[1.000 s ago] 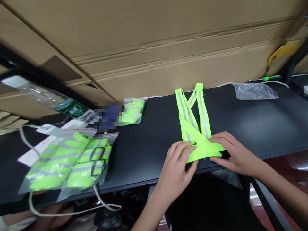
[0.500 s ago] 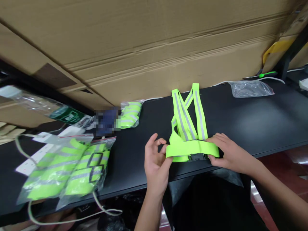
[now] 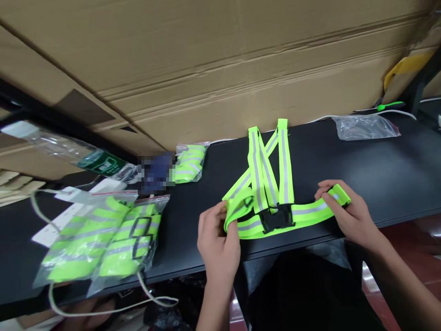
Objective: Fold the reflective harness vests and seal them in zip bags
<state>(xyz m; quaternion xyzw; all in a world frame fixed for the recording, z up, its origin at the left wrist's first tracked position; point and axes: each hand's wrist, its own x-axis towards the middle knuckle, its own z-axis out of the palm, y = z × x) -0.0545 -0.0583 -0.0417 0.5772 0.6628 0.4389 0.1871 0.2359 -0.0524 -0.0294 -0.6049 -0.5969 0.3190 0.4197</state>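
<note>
A neon-yellow reflective harness with grey stripes lies on the black table, its shoulder straps pointing away from me and crossing. Its black plastic buckle sits at the middle of the waist belt, near the table's front edge. My left hand is closed around the left side of the belt, where the strap folds over; some fingertips are hidden behind it. My right hand pinches the right end of the belt between thumb and fingers, holding it out to the side.
At left lie bagged yellow reflective straps on a white power strip, with a smaller bag farther back. A plastic bottle leans there. An empty clear bag and green-handled screwdriver lie back right, before cardboard.
The right side of the belt has been drawn out to the right by my right hand. The buckle now shows fully, and the left side is folded up in my left hand.
</note>
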